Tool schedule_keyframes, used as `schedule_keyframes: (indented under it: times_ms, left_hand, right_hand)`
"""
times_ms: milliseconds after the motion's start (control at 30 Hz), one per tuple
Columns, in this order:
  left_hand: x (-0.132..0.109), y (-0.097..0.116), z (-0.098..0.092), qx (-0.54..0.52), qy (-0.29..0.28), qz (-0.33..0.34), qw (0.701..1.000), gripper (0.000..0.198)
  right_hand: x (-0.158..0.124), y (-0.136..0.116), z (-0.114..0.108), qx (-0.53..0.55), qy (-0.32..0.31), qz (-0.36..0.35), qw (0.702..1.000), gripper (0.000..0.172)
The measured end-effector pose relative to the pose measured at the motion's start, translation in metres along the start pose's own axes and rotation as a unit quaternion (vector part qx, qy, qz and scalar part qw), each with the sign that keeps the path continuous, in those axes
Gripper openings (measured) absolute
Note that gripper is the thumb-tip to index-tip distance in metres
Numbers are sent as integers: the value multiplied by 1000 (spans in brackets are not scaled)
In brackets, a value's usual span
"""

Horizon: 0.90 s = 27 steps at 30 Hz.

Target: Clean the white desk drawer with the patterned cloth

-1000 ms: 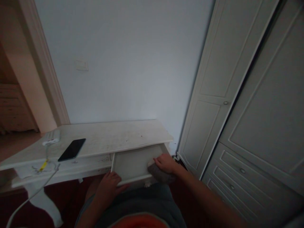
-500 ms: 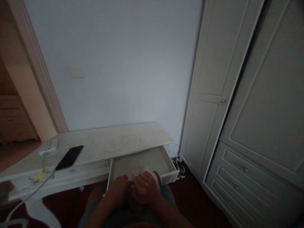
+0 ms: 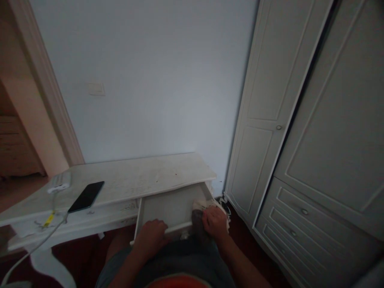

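Ideally, I'd press evenly with my right hand (image 3: 215,221), its fingers bunching the gray-and-cream cloth (image 3: 197,219) at four o'clock on the open drawer (image 3: 163,208), my left hand (image 3: 151,237) steadying seven o'clock, finger closure unclear.

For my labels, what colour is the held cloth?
The cloth is grey-brown and cream, in the head view.

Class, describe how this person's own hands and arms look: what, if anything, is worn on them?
The left hand and right hand wear no gloves, and the forearms show no sleeves, watch, bracelet or cable. The dim picture cannot rule out rings. Between them appear grey clothing and an orange-red garment with a pale edge.
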<state>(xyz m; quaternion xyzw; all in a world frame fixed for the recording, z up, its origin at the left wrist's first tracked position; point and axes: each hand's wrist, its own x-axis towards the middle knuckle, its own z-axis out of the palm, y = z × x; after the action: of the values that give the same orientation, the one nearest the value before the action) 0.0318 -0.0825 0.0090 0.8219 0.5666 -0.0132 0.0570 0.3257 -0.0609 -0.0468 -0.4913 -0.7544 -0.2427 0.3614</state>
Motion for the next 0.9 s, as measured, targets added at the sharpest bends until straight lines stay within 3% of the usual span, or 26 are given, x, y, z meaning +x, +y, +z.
schedule_keyframes:
  times_ms: [67, 167, 233, 300, 400, 500, 567, 633, 833, 900]
  left_hand:
    - [1, 2, -1, -2, -2, -11, 1000, 33]
    - [0, 3, -3, -5, -10, -16, 1000, 34]
    - [-1, 1, -4, -7, -12, -20, 1000, 33]
    - [-4, 1, -4, -5, -8, -29, 1000, 33]
    - [-5, 2, -5, -2, -11, -45, 999, 36]
    - [0, 3, -7, 0, -21, -42, 999, 44]
    - [5, 1, -9, -4, -15, -32, 999, 46]
    - [11, -3, -12, -8, -10, -31, 999, 45]
    - [25, -19, -19, 5, -18, -34, 999, 34]
    - [26, -22, -21, 7, -18, -36, 999, 32]
  right_hand:
    - [5, -41, 12, 15, 2, 5, 1000, 40]
    - [15, -103, 28, 62, -46, -34, 996, 33]
    - [20, -122, 32, 82, -76, -59, 992, 32]
    - [22, -114, 28, 87, -94, -71, 989, 33]
    - [18, -60, 11, 61, -95, -52, 992, 38]
    - [13, -2, -6, 14, -67, 14, 998, 47]
    - [12, 13, -10, -1, -57, 41, 998, 48]
    - [14, -1, -4, -1, -56, 46, 997, 44]
    - [42, -111, 38, 79, -83, -55, 992, 34]
    - [51, -118, 42, 88, -89, -78, 989, 34]
